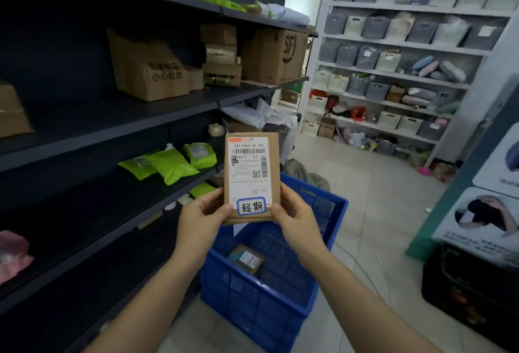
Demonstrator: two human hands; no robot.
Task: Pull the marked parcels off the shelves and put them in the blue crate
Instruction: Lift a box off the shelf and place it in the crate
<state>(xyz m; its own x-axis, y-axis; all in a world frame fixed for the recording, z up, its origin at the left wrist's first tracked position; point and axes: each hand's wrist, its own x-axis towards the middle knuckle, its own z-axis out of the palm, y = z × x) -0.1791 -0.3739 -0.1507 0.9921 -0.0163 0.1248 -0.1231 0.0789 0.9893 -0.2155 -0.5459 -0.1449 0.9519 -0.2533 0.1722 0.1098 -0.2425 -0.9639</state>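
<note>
Parcel [252,177]: upright, above the blue crate [331,212].
Grip: left hand [200,218] and right hand [296,219] pinch its 2 lower corners.

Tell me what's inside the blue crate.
One small brown parcel with a white label lies on the blue crate floor. The held parcel, left hand and right hand cover part of its far side.

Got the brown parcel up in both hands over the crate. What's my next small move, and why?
Probably lower the brown parcel straight into the blue crate: it carries the blue-bordered sticker, the left hand and right hand grip its lower end, and the crate lies open just below.
</note>
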